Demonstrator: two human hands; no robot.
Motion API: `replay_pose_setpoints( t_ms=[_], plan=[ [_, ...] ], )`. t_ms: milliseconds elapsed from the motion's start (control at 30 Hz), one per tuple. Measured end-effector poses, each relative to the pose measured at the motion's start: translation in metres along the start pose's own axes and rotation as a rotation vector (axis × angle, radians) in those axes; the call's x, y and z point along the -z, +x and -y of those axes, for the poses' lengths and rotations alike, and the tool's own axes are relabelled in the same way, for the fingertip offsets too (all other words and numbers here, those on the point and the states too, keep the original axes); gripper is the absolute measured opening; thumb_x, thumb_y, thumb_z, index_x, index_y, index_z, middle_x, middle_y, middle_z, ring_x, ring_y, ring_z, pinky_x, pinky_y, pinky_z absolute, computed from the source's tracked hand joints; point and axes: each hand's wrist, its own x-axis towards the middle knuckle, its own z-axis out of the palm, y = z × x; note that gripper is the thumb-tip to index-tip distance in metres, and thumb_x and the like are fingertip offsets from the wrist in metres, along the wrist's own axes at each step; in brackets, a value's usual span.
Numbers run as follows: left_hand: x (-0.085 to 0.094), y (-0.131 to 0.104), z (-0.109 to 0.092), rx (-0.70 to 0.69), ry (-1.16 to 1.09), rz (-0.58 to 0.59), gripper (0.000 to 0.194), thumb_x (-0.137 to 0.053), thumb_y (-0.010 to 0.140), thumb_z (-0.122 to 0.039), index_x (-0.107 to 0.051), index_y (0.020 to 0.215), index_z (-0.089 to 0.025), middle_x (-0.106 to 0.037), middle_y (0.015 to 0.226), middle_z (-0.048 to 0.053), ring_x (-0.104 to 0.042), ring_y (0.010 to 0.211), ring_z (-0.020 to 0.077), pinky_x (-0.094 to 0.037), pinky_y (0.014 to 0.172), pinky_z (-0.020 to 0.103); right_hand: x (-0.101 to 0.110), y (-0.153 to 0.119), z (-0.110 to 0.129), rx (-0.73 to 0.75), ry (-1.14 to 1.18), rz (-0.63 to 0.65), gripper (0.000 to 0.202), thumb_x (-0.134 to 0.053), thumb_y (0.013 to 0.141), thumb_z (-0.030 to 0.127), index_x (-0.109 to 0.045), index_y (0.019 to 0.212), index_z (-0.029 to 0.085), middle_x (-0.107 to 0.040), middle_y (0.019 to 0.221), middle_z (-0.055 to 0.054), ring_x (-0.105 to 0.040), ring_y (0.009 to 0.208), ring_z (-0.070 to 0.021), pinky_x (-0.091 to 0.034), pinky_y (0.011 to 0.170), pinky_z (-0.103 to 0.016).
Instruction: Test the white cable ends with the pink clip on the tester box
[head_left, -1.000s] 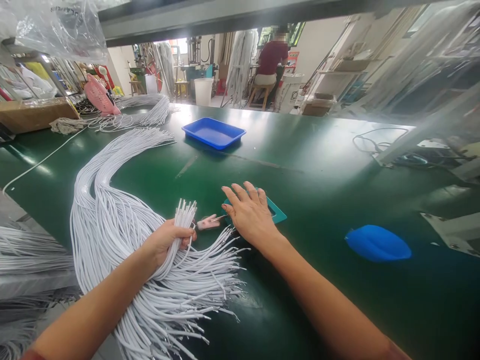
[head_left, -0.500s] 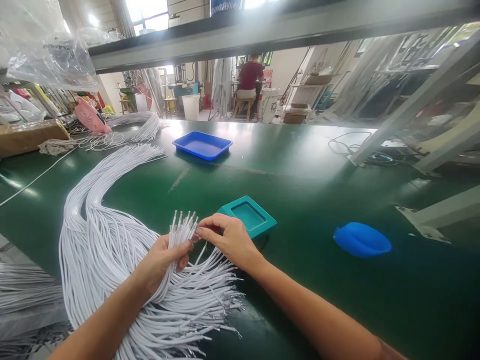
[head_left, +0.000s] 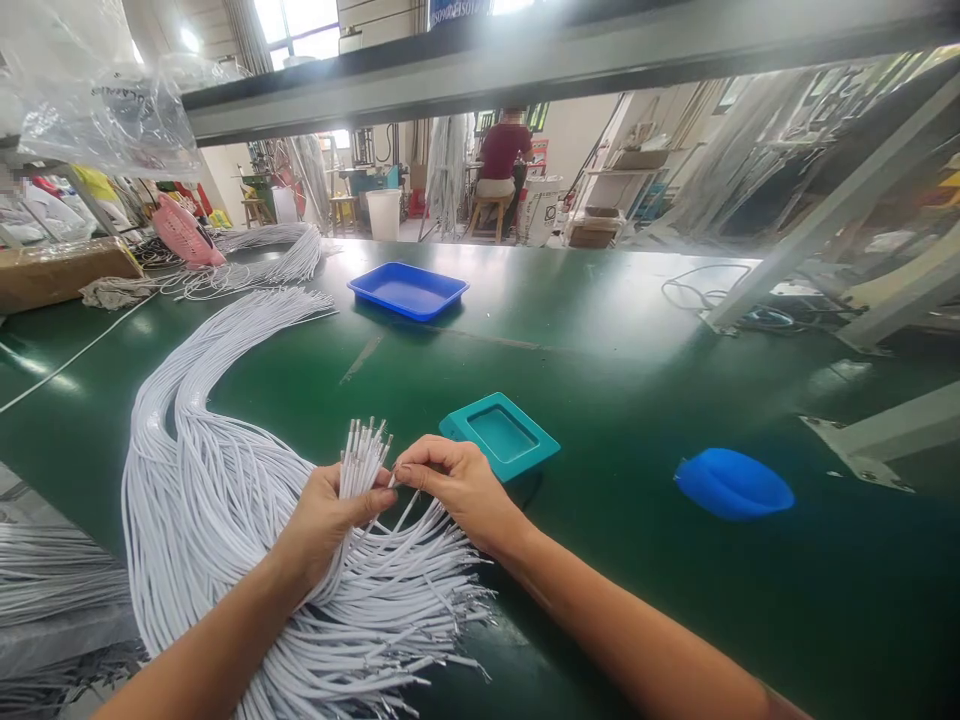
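Observation:
My left hand is wrapped round a bunch of white cables, whose tips stand upright above the fingers. Just to its right, my right hand pinches a single white cable between thumb and forefinger, close to the left thumb. A large bundle of white cables curves over the green table, passing under my left forearm, with its loose ends spread below my hands. Behind my right hand lies a teal square tray.
A blue tray sits farther back. At the right are a blue round object and metal frame legs. A cardboard box and a pink basket stand at left. A person sits in the background.
The view has shifted slightly. My right hand has moved down a little with its fingertips at the single cable, and my left thumb has extended toward it. My left hand still holds the bunch.

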Motion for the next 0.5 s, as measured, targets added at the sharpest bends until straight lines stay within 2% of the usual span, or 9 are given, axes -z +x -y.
replay_pose_setpoints(
  t_ms=[100,200,333,433,500],
  plan=[
    [0.003,0.000,0.001,-0.013,-0.056,0.059,0.016,-0.074,0.060,-0.020,-0.067,0.072,-0.012,-0.049,0.049,-0.004,-0.036,0.046,0.0033,-0.026,0.045,0.017,-0.005,0.000,-0.005,-0.182,0.365,0.088,0.011,-0.067,0.066,0.026,-0.066,0.068,0.015,-0.061,0.067,-0.001,-0.053,0.066,-0.0111,-0.041,0.068,-0.026],
    [0.004,0.000,0.000,-0.020,-0.079,0.099,0.015,-0.072,0.064,-0.020,-0.066,0.074,-0.011,-0.050,0.051,-0.003,-0.034,0.044,0.0023,-0.023,0.043,0.016,-0.008,0.000,-0.009,-0.264,0.522,0.135,0.018,-0.070,0.064,0.030,-0.066,0.070,0.013,-0.062,0.066,-0.002,-0.055,0.066,-0.0116,-0.042,0.070,-0.028],
    [0.003,-0.001,-0.004,0.020,-0.109,0.112,0.016,-0.070,0.065,-0.021,-0.065,0.076,-0.011,-0.054,0.058,0.000,-0.030,0.042,0.0007,-0.018,0.039,0.016,-0.002,0.003,-0.008,-0.180,0.387,0.135,0.026,-0.071,0.063,0.030,-0.066,0.083,0.014,-0.061,0.073,-0.002,-0.055,0.069,-0.0122,-0.042,0.073,-0.029],
    [0.003,-0.002,-0.007,0.051,-0.125,0.114,0.016,-0.070,0.066,-0.022,-0.065,0.076,-0.011,-0.055,0.059,0.000,-0.029,0.041,0.0001,-0.016,0.039,0.016,0.005,0.006,-0.003,-0.034,0.154,0.144,0.038,-0.075,0.059,0.024,-0.063,0.095,0.019,-0.058,0.079,0.000,-0.052,0.072,-0.0109,-0.042,0.072,-0.027],
    [0.002,-0.003,-0.008,0.081,-0.113,0.126,0.017,-0.070,0.066,-0.023,-0.064,0.076,-0.011,-0.055,0.057,0.000,-0.028,0.040,0.0001,-0.015,0.038,0.016,0.009,0.006,0.000,0.079,-0.006,0.142,0.034,-0.074,0.060,0.023,-0.064,0.093,0.020,-0.056,0.079,0.001,-0.050,0.072,-0.0103,-0.041,0.070,-0.025]
  ],
)
